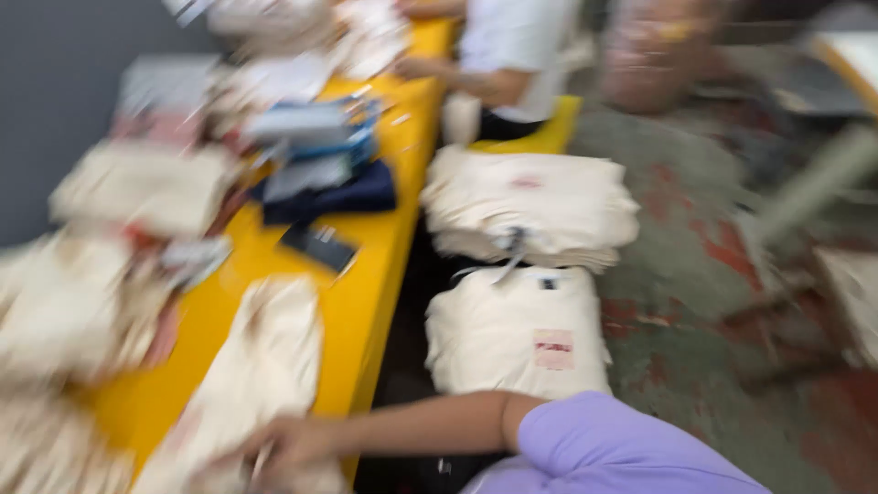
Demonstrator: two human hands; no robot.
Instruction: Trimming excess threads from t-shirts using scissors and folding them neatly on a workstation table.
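The whole view is smeared by motion. My right hand [291,445] reaches left from a lilac sleeve [611,448] and lies on a cream cloth piece [265,366] at the near edge of the yellow table [366,302]. Its fingers look curled on the cloth, but the blur hides whether they grip it. My left hand is out of view.
Two stacks of folded cream cloth [530,206] [517,334] sit right of the table. Cream piles [137,187], dark blue fabric [329,197] and a black flat object [318,245] lie on the table. Another person in a white top [512,55] works at the far end. The stained floor [695,265] is on the right.
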